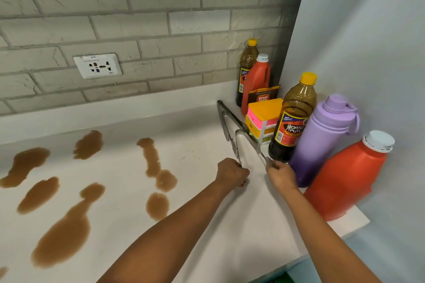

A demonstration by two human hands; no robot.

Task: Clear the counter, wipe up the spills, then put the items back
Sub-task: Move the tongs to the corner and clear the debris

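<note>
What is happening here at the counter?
A person holds metal tongs with both hands: the left hand and the right hand each grip one arm's end. Bottles stand grouped at the right wall. Brown spills lie unwiped on the counter.

Left hand and right hand gripping metal tongs, brown spills on white counter

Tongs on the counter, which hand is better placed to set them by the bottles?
Probably the right hand. It grips one end of the tongs and sits beside the purple bottle. The left hand grips the other end, nearer the brown spills.
</note>
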